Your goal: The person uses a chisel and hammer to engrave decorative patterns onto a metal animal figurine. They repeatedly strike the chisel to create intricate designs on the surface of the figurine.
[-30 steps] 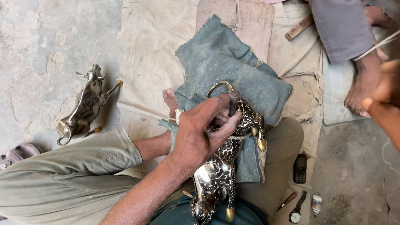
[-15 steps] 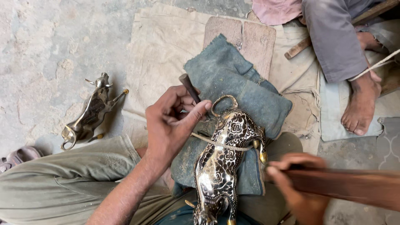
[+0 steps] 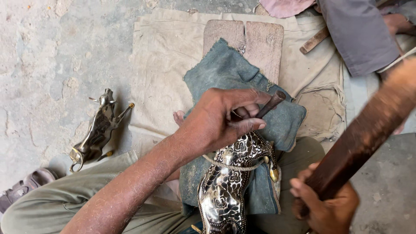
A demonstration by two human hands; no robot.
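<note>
An engraved metal animal figure [image 3: 227, 186], dark with silver floral pattern and brass tips, lies on a grey-blue cloth [image 3: 225, 71] over my lap. My left hand [image 3: 219, 119] rests on the figure's upper end and grips a short dark metal punch [image 3: 271, 103], held slanted with its struck end up to the right. My right hand [image 3: 325, 206], at the lower right, is closed around a thick brown wooden handle [image 3: 368, 130] that rises blurred toward the upper right.
A second metal animal figure [image 3: 97, 130] lies on the concrete floor at left. A wooden board [image 3: 253, 41] sits on beige sacking [image 3: 164, 65]. Another person's leg in grey trousers [image 3: 359, 34] is at top right. A sandal [image 3: 19, 190] lies bottom left.
My left hand has shifted onto the figure's top end and now holds the punch slanted there. My right hand has raised the wooden handle up to the right.
</note>
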